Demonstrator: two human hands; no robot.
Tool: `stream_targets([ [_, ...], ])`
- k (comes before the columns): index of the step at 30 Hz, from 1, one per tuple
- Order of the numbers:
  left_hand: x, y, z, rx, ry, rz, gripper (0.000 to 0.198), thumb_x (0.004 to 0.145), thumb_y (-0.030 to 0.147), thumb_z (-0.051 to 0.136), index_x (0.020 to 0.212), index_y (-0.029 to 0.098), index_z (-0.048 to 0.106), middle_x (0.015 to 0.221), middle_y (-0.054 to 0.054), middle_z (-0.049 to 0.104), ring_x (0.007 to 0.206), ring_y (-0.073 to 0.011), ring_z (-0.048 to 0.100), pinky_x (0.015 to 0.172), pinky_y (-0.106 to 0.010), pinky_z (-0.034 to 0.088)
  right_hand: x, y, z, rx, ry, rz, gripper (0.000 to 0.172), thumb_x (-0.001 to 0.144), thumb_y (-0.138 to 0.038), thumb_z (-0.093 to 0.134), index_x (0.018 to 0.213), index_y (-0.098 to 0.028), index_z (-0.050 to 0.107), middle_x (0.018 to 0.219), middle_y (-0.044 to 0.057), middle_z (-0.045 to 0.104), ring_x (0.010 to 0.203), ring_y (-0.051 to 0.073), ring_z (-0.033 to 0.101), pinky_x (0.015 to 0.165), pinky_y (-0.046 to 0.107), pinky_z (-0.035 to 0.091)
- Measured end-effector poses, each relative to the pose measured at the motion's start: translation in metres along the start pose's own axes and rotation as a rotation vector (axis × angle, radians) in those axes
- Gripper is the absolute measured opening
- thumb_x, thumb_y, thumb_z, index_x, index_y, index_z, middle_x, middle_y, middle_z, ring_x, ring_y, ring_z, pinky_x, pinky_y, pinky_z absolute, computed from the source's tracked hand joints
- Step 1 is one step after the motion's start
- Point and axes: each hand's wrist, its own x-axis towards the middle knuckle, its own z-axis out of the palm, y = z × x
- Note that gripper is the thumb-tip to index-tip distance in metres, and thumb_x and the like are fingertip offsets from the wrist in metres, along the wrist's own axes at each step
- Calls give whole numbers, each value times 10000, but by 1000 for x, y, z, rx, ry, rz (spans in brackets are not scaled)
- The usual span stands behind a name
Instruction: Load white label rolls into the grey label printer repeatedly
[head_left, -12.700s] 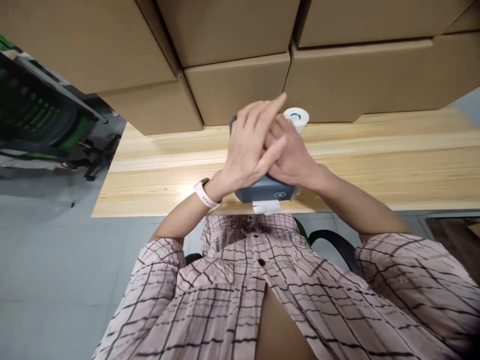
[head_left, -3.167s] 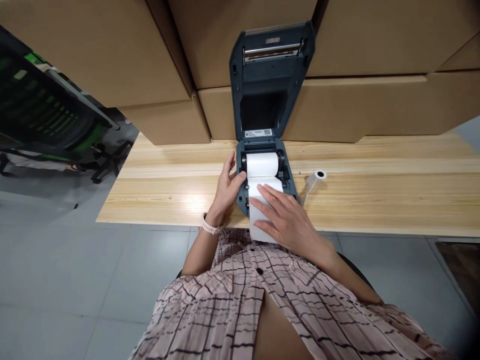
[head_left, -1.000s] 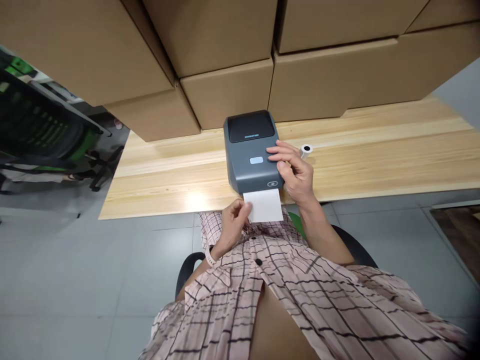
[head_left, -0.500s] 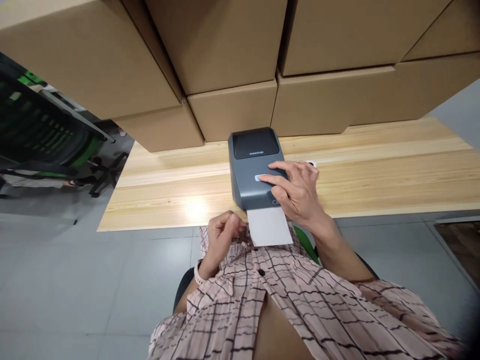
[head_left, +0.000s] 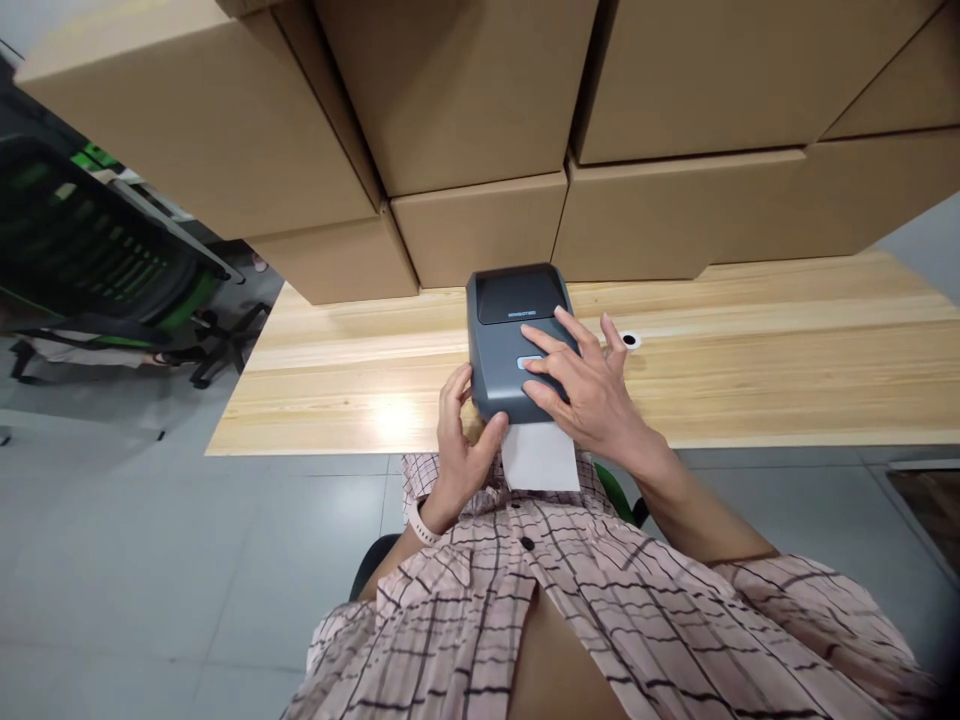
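Observation:
A dark grey label printer (head_left: pixel 499 365) with a black top window sits near the front edge of the wooden table. From its front slot a white label sheet (head_left: pixel 541 462) hangs out over the edge. My left hand (head_left: pixel 461 445) grips the printer's front left corner, thumb on the front and fingers along the side. Fingers spread, my right hand (head_left: pixel 589 390) lies over the top of the printer. Its index or middle finger touches the pale, lit button (head_left: pixel 527 363), which is partly covered.
Large cardboard boxes (head_left: pixel 480 225) stand stacked along the back of the wooden table (head_left: pixel 787 350). A small white ring with a dark centre (head_left: pixel 631 341) lies right of the printer. On the left, a black and green office chair (head_left: pixel 112 250) stands on the grey floor.
My left hand has opened from a loose curl and moved up onto the printer's corner. The fingers of my right hand have spread wider over the top. The view has shifted slightly.

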Motion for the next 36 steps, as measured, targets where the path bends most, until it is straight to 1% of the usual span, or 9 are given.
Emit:
stream_targets([
  [3,-7,-1,3,-79,-40,-149,783,1005,482,758,1683,351,388,1755,-135,421,1584,-354,493,1289,-573,474,-13,1,3,132,80,141,258,1109,-374,540,1283,-295,714,1576,61,687,1585,330,519,1360,702,205],
  [6,-11,2,4,-162,-72,-260,833,998,488,769,1707,366,348,1799,-129,358,1623,-377,445,1299,-594,470,-32,5,6,325,206,359,472,1085,-477,589,1518,-287,599,1654,127,606,1565,347,543,1321,703,342],
  [10,-12,7,8,-249,-94,-308,881,999,500,769,1734,382,297,1826,-118,314,1657,-390,395,1328,-603,440,-52,7,6,606,186,554,490,1116,-508,539,1560,-310,606,1627,108,634,1532,318,587,1270,623,485],
  [16,-11,1,9,-215,-45,-215,745,1080,579,602,1739,357,335,1857,-87,267,1735,-361,232,1428,-564,260,-57,1,9,712,253,581,452,1110,-502,573,1518,-330,668,1604,70,661,1521,303,602,1273,577,511],
  [20,-9,-10,7,-80,9,-120,636,1120,634,444,1690,354,446,1839,-89,318,1728,-351,259,1412,-616,246,-57,-1,14,710,283,588,440,1108,-505,571,1498,-335,684,1582,67,680,1508,306,614,1266,586,515],
  [27,-2,-15,7,69,64,47,668,1126,671,351,1695,336,455,1777,-97,445,1685,-328,364,1387,-596,301,-53,-3,13,788,310,521,469,1112,-510,538,1525,-319,652,1631,79,633,1551,326,561,1275,609,489],
  [31,28,-5,-1,131,63,134,704,1111,725,298,1677,350,484,1733,-63,516,1681,-313,368,1378,-576,325,-30,8,-2,714,319,406,515,1125,-550,476,1570,-331,616,1613,72,645,1516,336,591,1258,600,506],
  [34,73,-3,-8,58,102,178,626,1114,703,348,1573,366,608,1633,-39,620,1602,-288,488,1352,-525,377,8,22,-16,543,240,308,643,1125,-632,395,1691,-332,459,1708,71,543,1601,346,489,1319,600,432],
  [36,106,-10,-9,-9,110,158,577,1084,700,477,1494,343,670,1574,-55,660,1546,-296,545,1324,-514,407,40,32,-22,440,196,260,720,1125,-666,327,1744,-297,344,1779,80,442,1660,347,397,1365,602,355],
])
